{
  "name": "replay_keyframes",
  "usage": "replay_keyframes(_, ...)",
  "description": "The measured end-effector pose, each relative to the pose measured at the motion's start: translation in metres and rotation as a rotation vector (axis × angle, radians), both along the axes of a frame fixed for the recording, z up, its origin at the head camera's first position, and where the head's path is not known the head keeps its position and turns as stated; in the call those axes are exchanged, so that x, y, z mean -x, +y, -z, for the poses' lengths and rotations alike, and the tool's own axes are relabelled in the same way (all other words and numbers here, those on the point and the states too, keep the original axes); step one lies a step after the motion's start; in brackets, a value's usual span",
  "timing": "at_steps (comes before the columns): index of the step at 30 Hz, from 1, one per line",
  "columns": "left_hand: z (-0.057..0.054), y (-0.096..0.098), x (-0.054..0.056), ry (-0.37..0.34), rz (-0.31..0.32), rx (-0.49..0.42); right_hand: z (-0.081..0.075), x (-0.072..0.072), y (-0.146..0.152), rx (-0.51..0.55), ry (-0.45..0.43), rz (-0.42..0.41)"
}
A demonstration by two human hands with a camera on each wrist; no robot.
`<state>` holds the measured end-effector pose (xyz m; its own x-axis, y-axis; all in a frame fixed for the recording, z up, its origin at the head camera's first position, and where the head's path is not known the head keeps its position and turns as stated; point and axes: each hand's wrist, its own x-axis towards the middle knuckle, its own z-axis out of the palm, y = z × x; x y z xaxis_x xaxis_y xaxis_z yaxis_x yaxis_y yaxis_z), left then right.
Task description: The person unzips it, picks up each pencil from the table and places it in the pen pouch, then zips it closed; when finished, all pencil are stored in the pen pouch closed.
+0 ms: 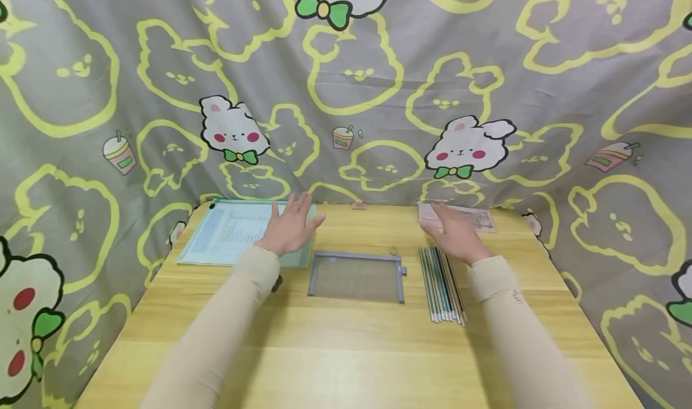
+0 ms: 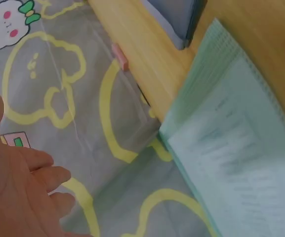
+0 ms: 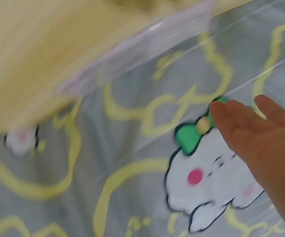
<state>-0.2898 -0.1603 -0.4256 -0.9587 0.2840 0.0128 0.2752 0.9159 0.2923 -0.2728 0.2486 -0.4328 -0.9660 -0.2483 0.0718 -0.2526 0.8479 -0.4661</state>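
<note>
My left hand (image 1: 289, 226) is held over the right part of a pale green zip folder (image 1: 299, 259) with a printed sheet inside, fingers spread and empty. The left wrist view shows that hand (image 2: 28, 187) apart from the folder (image 2: 216, 54). My right hand (image 1: 458, 236), also empty with fingers extended, hovers near a flat pinkish packet (image 1: 483, 220) and above the far ends of several pencils (image 1: 444, 289). Between the hands lies a grey mesh zip pouch (image 1: 357, 277), flat on the table.
A small pink block (image 1: 359, 205) sits at the table's back edge. Grey patterned cloth (image 1: 378, 78) hangs behind and along both sides of the wooden table (image 1: 346, 361). A dark object (image 1: 277, 284) shows beside the left cuff.
</note>
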Motion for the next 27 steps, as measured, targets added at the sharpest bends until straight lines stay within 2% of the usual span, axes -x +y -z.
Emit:
replay_keyframes(2,0.004,-0.002,-0.004,0.001,-0.029,-0.020,0.007,-0.002,-0.015,0.049,-0.001,0.008)
replay_keyframes(4,0.010,-0.001,-0.013,0.011,-0.089,-0.053,0.016,-0.006,-0.031,0.075,-0.001,0.016)
replay_keyframes(9,0.032,0.006,-0.047,0.023,-0.285,-0.162,0.037,-0.019,-0.068,0.070,-0.023,0.045)
replay_keyframes(12,0.045,0.011,-0.064,0.004,-0.348,-0.196,0.046,-0.026,-0.087,0.065,-0.041,0.076)
replay_keyframes(16,0.061,0.018,-0.078,-0.039,-0.373,-0.215,0.062,-0.038,-0.099,0.042,-0.080,0.129)
replay_keyframes(19,0.071,0.019,-0.085,-0.057,-0.401,-0.237,0.073,-0.043,-0.107,0.015,-0.095,0.151)
replay_keyframes(21,0.073,0.019,-0.087,-0.046,-0.411,-0.267,0.077,-0.044,-0.110,0.004,-0.072,0.161)
replay_keyframes(24,0.073,0.022,-0.084,-0.025,-0.389,-0.322,0.075,-0.043,-0.111,0.029,-0.032,0.209)
replay_keyframes(27,0.077,0.021,-0.089,-0.024,-0.374,-0.355,0.075,-0.047,-0.114,0.083,-0.040,0.254)
